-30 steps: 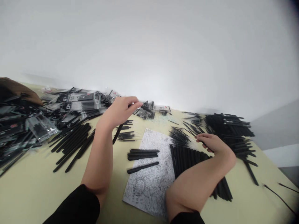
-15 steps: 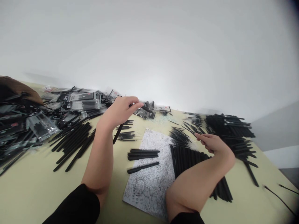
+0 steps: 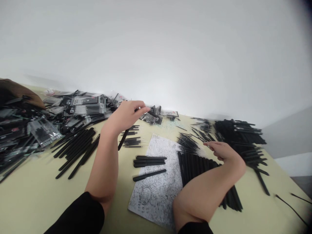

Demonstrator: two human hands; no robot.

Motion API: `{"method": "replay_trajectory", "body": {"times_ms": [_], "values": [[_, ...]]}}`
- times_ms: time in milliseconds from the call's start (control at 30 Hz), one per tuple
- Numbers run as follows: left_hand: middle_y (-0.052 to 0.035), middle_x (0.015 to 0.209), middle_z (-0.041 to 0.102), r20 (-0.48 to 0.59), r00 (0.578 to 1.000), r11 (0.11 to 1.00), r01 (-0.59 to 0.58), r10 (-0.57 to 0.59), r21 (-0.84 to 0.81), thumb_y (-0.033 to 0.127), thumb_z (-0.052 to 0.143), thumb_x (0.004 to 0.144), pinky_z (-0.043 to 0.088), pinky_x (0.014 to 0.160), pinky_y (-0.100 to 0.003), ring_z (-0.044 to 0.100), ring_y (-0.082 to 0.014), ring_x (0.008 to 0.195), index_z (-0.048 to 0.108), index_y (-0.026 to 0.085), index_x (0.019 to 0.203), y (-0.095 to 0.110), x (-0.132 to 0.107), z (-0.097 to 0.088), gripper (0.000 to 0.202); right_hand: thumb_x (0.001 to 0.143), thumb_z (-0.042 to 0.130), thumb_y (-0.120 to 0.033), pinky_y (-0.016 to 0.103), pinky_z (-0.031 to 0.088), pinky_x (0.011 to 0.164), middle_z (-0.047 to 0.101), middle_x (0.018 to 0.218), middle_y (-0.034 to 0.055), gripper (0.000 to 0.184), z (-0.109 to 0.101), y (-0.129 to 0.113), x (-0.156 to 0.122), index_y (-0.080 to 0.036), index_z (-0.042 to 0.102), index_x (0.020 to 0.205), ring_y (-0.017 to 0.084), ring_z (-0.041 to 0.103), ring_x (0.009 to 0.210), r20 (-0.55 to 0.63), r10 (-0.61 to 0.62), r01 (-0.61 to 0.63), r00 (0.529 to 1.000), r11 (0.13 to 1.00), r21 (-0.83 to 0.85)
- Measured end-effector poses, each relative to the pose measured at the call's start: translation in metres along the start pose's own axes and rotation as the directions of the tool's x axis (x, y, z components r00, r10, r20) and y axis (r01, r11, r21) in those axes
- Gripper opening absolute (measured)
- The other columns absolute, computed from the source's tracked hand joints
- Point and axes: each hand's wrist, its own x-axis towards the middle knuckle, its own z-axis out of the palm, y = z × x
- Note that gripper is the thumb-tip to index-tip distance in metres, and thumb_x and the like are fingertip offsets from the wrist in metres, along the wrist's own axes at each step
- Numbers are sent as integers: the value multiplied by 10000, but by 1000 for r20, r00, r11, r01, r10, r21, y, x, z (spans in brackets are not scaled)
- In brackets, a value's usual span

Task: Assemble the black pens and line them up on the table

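Note:
My left hand [image 3: 128,114] is closed round a black pen [image 3: 154,114]. One end of the pen points to the right past my fingertips, and the other shows below the wrist. My right hand [image 3: 222,151] pinches a thin dark stick, seemingly a pen refill [image 3: 198,138], whose far end reaches left over the loose refills [image 3: 187,143]. Below my right hand and forearm lies a row of black pens [image 3: 196,167], partly hidden by the arm. Several more black pens [image 3: 149,175] rest across the left side of a patterned white sheet [image 3: 156,198].
Clear plastic packets [image 3: 85,100] are heaped at the left beside a brown bag [image 3: 21,91]. A bundle of black pens [image 3: 76,148] lies in front of them. At the right is a large pile of black pens [image 3: 239,133]. Thin black cords [image 3: 290,208] lie at the right edge. A wall [image 3: 156,58] stands behind.
My right hand has shifted very slightly, its fingertips a little lower. My left hand and the pen in it have stayed where they were.

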Motion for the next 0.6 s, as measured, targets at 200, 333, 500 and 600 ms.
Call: {"method": "replay_trajectory", "body": {"times_ms": [200,333,500,600], "values": [[18,568,452,10,1000,1000,15,-15,5,406,451,944,296,552,-278,387,-114,541,475,193,650,-1,0,0,365,862,533,-271,268,216,437,489,662,-19,225,1,-10,-5,-168,693,983,67,255,430,138,99,-114,985,988,101],[10,587,489,14,1000,1000,9,-9,5,419,449,945,303,557,-281,406,-116,548,517,192,671,-2,0,0,362,831,609,-328,255,266,454,540,679,-9,188,2,-14,-4,-179,698,905,76,276,466,126,151,-158,981,986,48],[5,599,508,7,1000,1000,7,-7,9,420,454,944,306,563,-277,419,-116,561,525,189,673,-2,0,0,364,821,604,-294,263,343,495,634,824,39,166,4,-10,2,-180,719,860,84,338,503,76,156,-159,985,987,37],[8,584,491,7,1000,1000,13,-13,8,417,452,946,299,558,-275,412,-116,556,518,187,664,-1,0,0,369,803,603,-292,271,343,491,645,834,55,168,5,-3,7,-175,721,825,85,340,504,39,138,-140,990,987,81]]}}
